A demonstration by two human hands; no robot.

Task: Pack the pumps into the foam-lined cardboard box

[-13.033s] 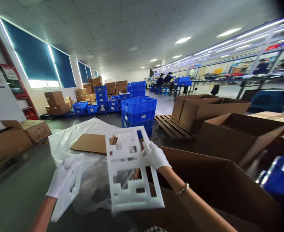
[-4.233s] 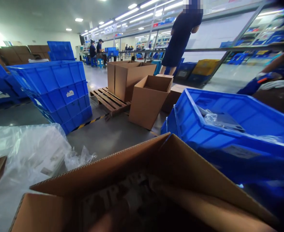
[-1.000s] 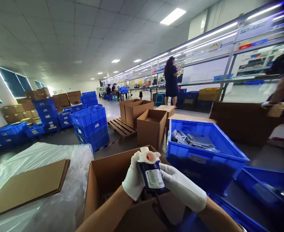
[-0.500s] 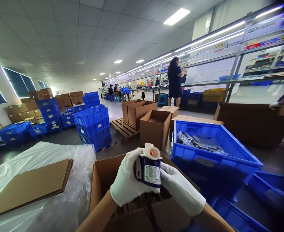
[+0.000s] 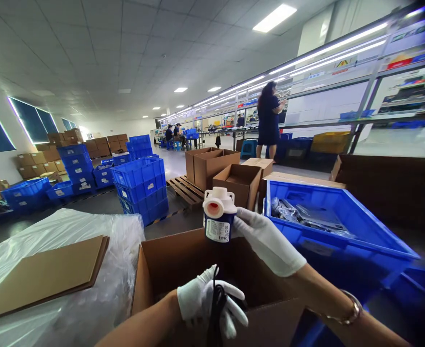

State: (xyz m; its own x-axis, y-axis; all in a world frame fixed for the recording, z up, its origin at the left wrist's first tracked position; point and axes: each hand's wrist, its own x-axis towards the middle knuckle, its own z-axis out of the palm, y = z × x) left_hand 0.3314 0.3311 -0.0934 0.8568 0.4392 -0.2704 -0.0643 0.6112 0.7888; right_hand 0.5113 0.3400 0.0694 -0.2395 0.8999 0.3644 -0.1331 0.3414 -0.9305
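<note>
Plastic device (image 5: 219, 220), rounded, pinched by gloved right grip (image 5: 270, 243); left grip (image 5: 198, 296) spread behind looped cord (image 5: 216, 303).

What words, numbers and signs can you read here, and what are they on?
"tmc": on the white label of the device in the right hand.
The label's other print: too small to read.
Far sign with a yellow triangle: words too blurred to read.
Paper tags on the blue crates: too small to read.
</note>
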